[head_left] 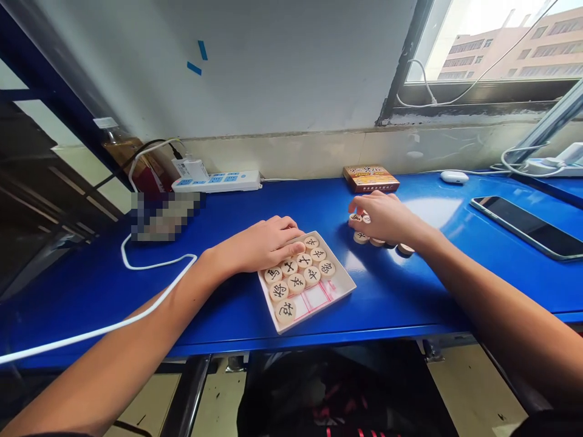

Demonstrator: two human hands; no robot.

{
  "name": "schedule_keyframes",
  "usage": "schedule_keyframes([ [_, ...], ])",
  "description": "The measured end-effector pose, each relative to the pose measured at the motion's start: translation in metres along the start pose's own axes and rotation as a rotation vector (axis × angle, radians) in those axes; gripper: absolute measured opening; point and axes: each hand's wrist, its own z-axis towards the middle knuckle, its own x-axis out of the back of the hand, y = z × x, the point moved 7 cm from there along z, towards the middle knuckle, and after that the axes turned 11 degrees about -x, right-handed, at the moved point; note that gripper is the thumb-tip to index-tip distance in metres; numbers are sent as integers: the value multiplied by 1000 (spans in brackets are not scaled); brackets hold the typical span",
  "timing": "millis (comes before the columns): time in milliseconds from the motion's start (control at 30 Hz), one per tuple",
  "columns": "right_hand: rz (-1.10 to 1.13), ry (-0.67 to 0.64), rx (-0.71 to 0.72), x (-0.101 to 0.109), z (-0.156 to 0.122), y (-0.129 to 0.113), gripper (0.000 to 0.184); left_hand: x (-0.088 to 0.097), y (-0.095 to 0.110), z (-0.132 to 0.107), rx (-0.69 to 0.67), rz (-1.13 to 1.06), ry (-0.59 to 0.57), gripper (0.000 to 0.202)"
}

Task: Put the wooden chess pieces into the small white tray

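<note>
A shallow white box tray (339, 290) lies on the blue table (410, 303) and holds several round wooden chess pieces (297, 283) with black characters. My left hand (264, 244) rests on the tray's far left corner, fingers curled, one fingertip on a piece. My right hand (385, 217) lies to the right of the tray over a loose cluster of wooden pieces (362, 237), fingers bent down onto them. What the fingers grip is hidden.
A brown chess box lid (370, 178) lies behind my right hand. A phone (531, 227) lies at the right, a white earbud case (454, 176) near the wall. A power strip (218, 181) and white cable (150, 264) sit at the left.
</note>
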Motion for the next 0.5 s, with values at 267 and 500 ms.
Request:
schedule_keyframes([
  [267, 277, 42, 162, 22, -18, -27, 21, 1, 0, 0, 4, -10, 1, 43],
  [500, 463, -136, 632, 43, -82, -99, 16, 1, 1, 0, -6, -4, 10, 42],
])
